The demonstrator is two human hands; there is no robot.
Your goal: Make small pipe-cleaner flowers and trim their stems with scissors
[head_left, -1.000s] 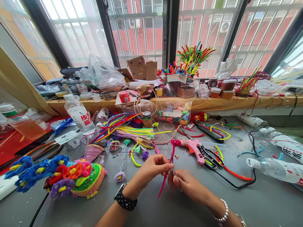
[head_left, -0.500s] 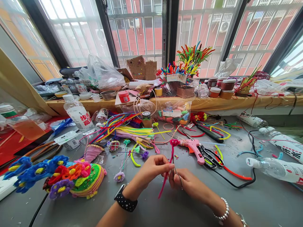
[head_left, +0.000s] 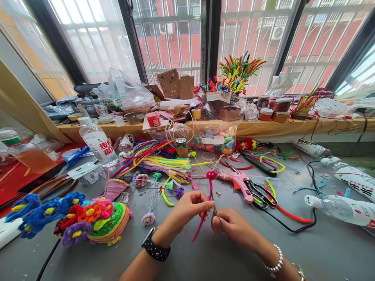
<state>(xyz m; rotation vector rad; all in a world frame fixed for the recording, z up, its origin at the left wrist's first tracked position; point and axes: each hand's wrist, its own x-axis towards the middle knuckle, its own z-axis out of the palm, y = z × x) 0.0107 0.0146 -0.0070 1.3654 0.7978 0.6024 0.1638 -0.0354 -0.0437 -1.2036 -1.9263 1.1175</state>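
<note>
My left hand (head_left: 197,205) pinches a dark pink pipe cleaner (head_left: 199,227) between thumb and fingers. Its upper end curls into a small fuzzy loop or flower shape (head_left: 211,175), and its straight tail hangs below my fingers. My right hand (head_left: 230,222) is closed around the handles of small metal scissors (head_left: 215,212). Their blades point up beside the stem, close to my left fingertips; whether they touch the pipe cleaner I cannot tell. Just beyond lies a pink glue gun (head_left: 241,184), with black-handled pliers (head_left: 262,194) at its right.
At left sits a bouquet of fuzzy flowers (head_left: 76,218). Bundled pipe cleaners (head_left: 158,162) spread across the middle back. Several plastic bottles lie at right, the nearest bottle (head_left: 340,210) beside a black cable (head_left: 299,230). Behind, a windowsill (head_left: 252,128) holds jars and pots.
The curled top of the pipe cleaner has tilted slightly left, and its tail has shifted left too. My right hand with the scissors has turned a little; my left hand stays nearly still.
</note>
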